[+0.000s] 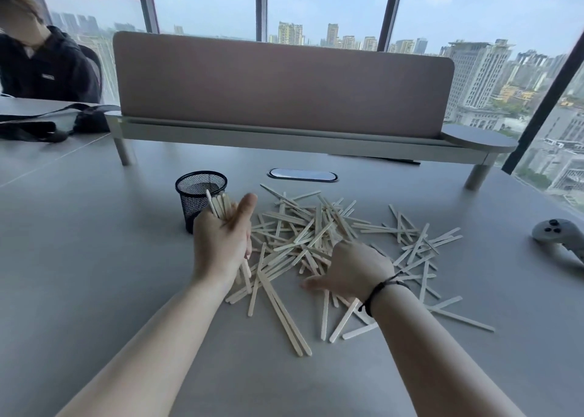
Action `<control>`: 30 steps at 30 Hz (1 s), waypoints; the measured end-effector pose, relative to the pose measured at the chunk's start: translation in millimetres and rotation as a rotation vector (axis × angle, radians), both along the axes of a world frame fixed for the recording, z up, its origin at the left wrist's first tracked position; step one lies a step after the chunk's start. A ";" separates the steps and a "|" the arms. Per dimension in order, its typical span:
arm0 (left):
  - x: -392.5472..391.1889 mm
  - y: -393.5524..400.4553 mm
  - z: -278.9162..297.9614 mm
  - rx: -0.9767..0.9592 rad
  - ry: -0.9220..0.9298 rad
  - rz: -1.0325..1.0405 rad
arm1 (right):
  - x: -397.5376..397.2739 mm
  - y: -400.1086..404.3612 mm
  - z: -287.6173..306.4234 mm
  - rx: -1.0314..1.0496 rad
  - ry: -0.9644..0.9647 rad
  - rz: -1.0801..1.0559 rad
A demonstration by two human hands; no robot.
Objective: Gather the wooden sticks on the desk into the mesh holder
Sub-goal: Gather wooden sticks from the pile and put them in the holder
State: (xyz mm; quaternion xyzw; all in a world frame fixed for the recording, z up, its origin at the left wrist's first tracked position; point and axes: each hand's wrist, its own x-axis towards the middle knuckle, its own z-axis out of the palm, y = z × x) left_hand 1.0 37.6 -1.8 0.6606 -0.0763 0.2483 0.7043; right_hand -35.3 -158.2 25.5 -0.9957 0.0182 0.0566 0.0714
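Observation:
A big loose pile of pale wooden sticks [319, 233] is scattered over the grey desk [94, 258]. A black mesh holder [197, 195] stands upright at the pile's far left. My left hand [221, 243] is closed around a bundle of sticks [218, 205], whose upper ends rise in front of the holder's near side. My right hand [354, 268] lies palm down on the pile's near middle, fingers curled into the sticks; what it grips is hidden under the hand. A black cord circles that wrist.
A pink divider screen on a raised shelf [284, 85] crosses the desk behind the pile. A cable port [302, 174] sits in the desk. A grey controller [559, 236] lies at the right edge. At far left a person sits by a black bag [53, 123].

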 end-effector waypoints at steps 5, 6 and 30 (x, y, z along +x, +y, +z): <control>2.3 -1.1 4.7 -0.206 0.086 -0.003 | 4.4 5.4 -7.9 0.088 0.014 0.074; 2.5 -2.2 5.6 -0.231 0.101 -0.002 | 5.0 7.2 -8.7 0.095 0.003 0.092; -3.1 -2.9 13.9 -0.302 0.136 -0.028 | 9.2 16.5 -11.6 0.297 -0.064 -0.017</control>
